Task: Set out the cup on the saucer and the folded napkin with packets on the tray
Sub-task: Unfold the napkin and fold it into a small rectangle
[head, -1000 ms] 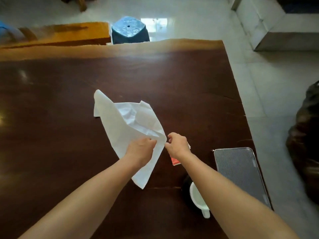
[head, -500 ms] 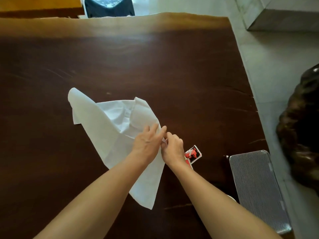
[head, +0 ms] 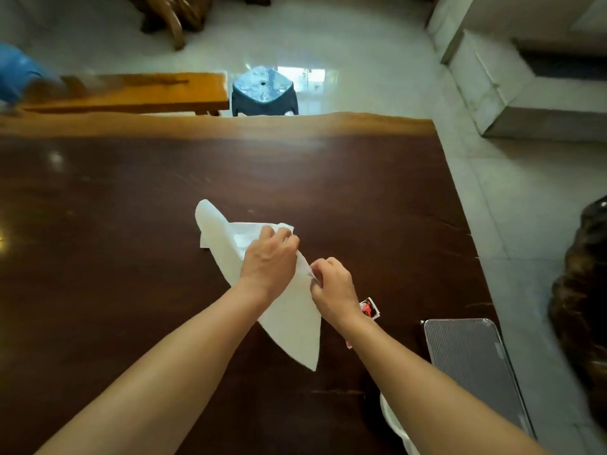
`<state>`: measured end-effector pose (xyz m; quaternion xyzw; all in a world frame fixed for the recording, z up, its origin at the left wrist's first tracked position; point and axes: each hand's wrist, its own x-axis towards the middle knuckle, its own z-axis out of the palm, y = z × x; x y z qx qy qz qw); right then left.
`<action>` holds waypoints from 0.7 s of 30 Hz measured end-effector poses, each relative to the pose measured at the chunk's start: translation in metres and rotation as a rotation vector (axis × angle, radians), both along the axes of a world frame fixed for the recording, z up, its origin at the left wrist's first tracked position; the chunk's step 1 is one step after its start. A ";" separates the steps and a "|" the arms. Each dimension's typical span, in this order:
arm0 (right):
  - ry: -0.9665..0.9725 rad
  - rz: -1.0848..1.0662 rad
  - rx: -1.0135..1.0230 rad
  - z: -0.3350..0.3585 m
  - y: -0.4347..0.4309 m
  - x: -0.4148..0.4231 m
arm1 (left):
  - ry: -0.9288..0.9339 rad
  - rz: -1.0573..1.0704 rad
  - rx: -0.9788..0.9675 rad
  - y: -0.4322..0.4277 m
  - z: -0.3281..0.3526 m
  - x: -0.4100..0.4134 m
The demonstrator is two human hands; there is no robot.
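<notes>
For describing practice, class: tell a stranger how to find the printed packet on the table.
Start at the dark wooden table; near its right edge lies a ribbed metal tray. Between that tray and the right hand lies the small packet. Its red and black print sets it apart from the plain white napkin.

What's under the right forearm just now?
A red-and-black packet peeks out beside the wrist, and the rim of the white cup shows further down. The forearm covers the rest of both; the packet count cannot be told.

No text is legible; the packet (head: 370,309) print is blurred.
</notes>
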<state>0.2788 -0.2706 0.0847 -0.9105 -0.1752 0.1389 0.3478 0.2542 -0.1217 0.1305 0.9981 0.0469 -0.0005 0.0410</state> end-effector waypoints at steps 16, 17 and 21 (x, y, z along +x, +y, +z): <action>-0.473 0.133 0.143 0.189 -0.029 0.016 | -0.624 0.262 0.074 0.040 0.195 -0.094; -0.506 0.152 0.121 0.198 -0.031 0.018 | -0.648 0.260 0.071 0.040 0.199 -0.097; -0.626 0.228 -0.032 0.226 -0.040 0.034 | -0.660 0.261 0.072 0.046 0.207 -0.106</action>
